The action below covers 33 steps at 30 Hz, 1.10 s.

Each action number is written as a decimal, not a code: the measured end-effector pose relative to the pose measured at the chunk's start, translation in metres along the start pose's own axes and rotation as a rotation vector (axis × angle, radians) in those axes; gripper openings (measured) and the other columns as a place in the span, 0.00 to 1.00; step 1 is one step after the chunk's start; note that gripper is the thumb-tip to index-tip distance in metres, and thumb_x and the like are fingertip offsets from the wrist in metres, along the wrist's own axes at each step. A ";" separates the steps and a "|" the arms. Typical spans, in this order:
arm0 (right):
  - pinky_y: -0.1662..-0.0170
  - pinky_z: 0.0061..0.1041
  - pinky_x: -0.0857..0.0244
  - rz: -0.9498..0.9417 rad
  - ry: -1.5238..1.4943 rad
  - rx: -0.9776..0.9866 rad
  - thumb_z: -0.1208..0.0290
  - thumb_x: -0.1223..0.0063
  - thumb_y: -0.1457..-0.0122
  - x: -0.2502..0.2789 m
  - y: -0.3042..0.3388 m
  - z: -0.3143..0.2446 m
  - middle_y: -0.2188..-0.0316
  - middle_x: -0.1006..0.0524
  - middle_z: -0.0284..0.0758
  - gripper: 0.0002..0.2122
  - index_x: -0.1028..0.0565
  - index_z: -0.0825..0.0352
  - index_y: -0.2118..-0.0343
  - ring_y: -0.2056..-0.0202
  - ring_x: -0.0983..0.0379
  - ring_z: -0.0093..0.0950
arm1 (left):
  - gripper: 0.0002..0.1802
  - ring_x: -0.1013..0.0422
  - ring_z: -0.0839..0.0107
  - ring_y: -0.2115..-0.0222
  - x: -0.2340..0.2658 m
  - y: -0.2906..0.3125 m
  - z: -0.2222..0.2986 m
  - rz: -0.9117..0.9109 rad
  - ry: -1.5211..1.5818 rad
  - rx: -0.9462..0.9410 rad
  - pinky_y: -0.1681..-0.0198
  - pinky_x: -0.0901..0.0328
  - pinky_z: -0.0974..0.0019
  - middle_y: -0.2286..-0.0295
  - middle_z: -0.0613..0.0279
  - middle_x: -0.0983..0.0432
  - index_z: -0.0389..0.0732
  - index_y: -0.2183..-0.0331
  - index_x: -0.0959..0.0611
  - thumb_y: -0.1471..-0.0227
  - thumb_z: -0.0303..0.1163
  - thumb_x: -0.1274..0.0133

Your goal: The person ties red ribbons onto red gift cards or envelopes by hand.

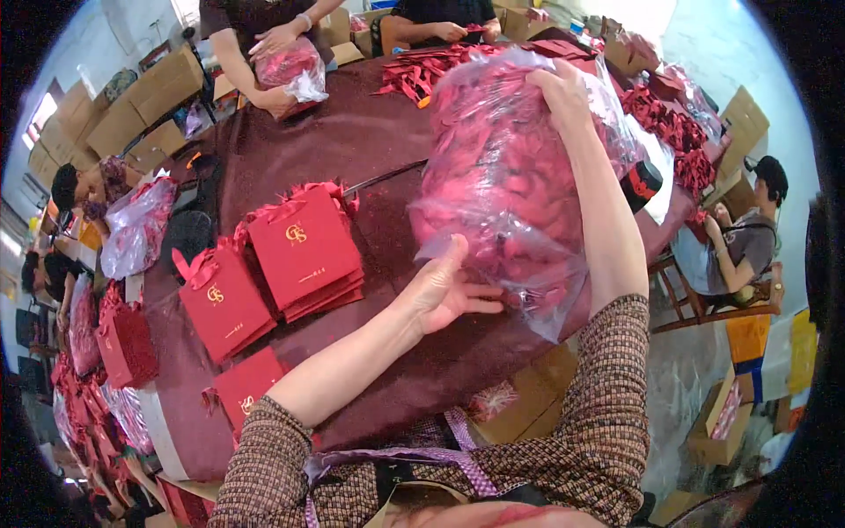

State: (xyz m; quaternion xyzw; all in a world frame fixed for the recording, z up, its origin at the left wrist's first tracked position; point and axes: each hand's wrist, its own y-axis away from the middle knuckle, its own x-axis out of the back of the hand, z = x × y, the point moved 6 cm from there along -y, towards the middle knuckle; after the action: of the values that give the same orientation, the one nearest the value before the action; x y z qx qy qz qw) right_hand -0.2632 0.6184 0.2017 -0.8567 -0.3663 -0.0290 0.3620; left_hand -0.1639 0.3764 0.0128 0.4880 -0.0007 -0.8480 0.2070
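A large clear plastic bag (502, 176), bulging with soft red pieces, stands tilted on the table in front of me. My right hand (563, 95) grips its upper right edge, fingers folded over the plastic. At the bag's lower left side is my left hand (447, 286), thumb up against the plastic and fingers spread apart below. Left of the bag lies a stack of red paper gift bags (304, 246) with ribbon bows and gold print. A second stack (224, 304) sits beside it, and another red gift bag (249, 387) lies nearer, partly behind my left forearm.
Dark red cloth covers the table (387, 378). Loose red ribbons (422, 75) are heaped at the far side. A black jar (642, 182) stands at right. Across the table a person handles another filled bag (290, 70); others sit around. Cardboard boxes (154, 88) line the left wall.
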 end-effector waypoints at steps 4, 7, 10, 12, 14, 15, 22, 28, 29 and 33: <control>0.68 0.21 0.36 -0.080 -0.350 0.183 0.74 0.44 0.56 0.001 0.020 -0.082 0.77 0.23 0.33 0.10 0.25 0.73 0.70 0.74 0.29 0.20 | 0.38 0.39 0.56 0.45 -0.007 -0.030 0.014 -0.137 0.110 -0.126 0.47 0.43 0.36 0.46 0.58 0.36 0.49 0.44 0.37 0.49 0.61 0.52; 0.67 0.22 0.35 -0.101 -0.205 0.313 0.77 0.44 0.56 0.004 0.056 -0.156 0.77 0.24 0.32 0.09 0.27 0.72 0.70 0.74 0.30 0.20 | 0.29 0.33 0.61 0.50 0.004 -0.056 0.042 -0.030 0.103 -0.246 0.47 0.42 0.40 0.53 0.62 0.28 0.49 0.50 0.28 0.47 0.58 0.53; 0.69 0.19 0.38 -0.009 0.020 0.592 0.83 0.46 0.56 0.022 0.095 -0.183 0.77 0.29 0.29 0.06 0.30 0.69 0.74 0.73 0.33 0.17 | 0.25 0.31 0.61 0.56 0.002 -0.082 0.076 0.008 -0.102 -0.296 0.48 0.40 0.40 0.59 0.64 0.26 0.48 0.57 0.25 0.45 0.57 0.55; 0.70 0.21 0.39 -0.002 0.090 0.555 0.84 0.48 0.57 0.025 0.115 -0.167 0.78 0.31 0.32 0.06 0.31 0.69 0.74 0.74 0.35 0.21 | 0.23 0.29 0.57 0.60 0.016 -0.085 0.087 0.097 -0.280 -0.293 0.54 0.37 0.39 0.60 0.61 0.25 0.47 0.58 0.24 0.45 0.55 0.52; 0.70 0.25 0.38 0.004 0.181 0.644 0.86 0.51 0.58 0.021 0.130 -0.127 0.78 0.31 0.37 0.07 0.33 0.69 0.75 0.75 0.33 0.31 | 0.21 0.29 0.53 0.62 0.049 -0.086 0.071 0.457 -0.315 -0.138 0.59 0.34 0.41 0.59 0.59 0.26 0.47 0.57 0.24 0.45 0.51 0.50; 0.69 0.29 0.35 -0.052 0.216 0.532 0.86 0.51 0.59 0.017 0.138 -0.094 0.77 0.29 0.41 0.07 0.33 0.69 0.75 0.73 0.30 0.39 | 0.23 0.30 0.50 0.62 0.074 -0.091 0.057 0.386 -0.406 -0.145 0.63 0.31 0.46 0.55 0.55 0.29 0.43 0.52 0.27 0.45 0.46 0.48; 0.63 0.39 0.37 -0.153 0.209 0.293 0.81 0.47 0.59 0.012 0.234 0.040 0.73 0.26 0.45 0.08 0.28 0.68 0.72 0.67 0.30 0.46 | 0.18 0.29 0.77 0.70 -0.012 0.057 -0.005 0.022 -1.185 0.093 0.66 0.33 0.70 0.70 0.64 0.23 0.32 0.61 0.20 0.49 0.37 0.46; 0.60 0.38 0.38 -0.138 0.389 0.205 0.78 0.47 0.58 0.010 0.253 0.039 0.73 0.26 0.42 0.08 0.28 0.67 0.71 0.65 0.30 0.43 | 0.06 0.26 0.69 0.66 -0.049 0.094 0.031 0.234 -1.636 -0.880 0.61 0.33 0.69 0.69 0.57 0.23 0.34 0.68 0.19 0.53 0.22 0.45; 0.60 0.38 0.38 -0.135 0.386 0.195 0.78 0.47 0.58 0.011 0.258 0.037 0.73 0.26 0.42 0.08 0.28 0.67 0.71 0.65 0.30 0.43 | 0.06 0.26 0.67 0.66 -0.041 0.090 0.030 0.266 -1.574 -0.935 0.61 0.33 0.69 0.69 0.56 0.23 0.35 0.68 0.20 0.53 0.22 0.44; 0.56 0.37 0.41 -0.101 0.415 0.236 0.79 0.49 0.58 0.013 0.275 0.031 0.71 0.26 0.40 0.08 0.29 0.67 0.71 0.64 0.30 0.39 | 0.14 0.33 0.56 0.59 -0.036 0.071 0.007 0.263 -1.869 -1.123 0.54 0.37 0.59 0.64 0.56 0.28 0.40 0.67 0.19 0.61 0.23 0.41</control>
State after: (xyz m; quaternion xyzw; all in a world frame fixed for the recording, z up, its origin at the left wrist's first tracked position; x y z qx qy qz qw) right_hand -0.0816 0.5165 0.0183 -0.7647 -0.3274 -0.1793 0.5252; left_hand -0.1293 0.3225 0.0608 -0.5147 0.1769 -0.7340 0.4063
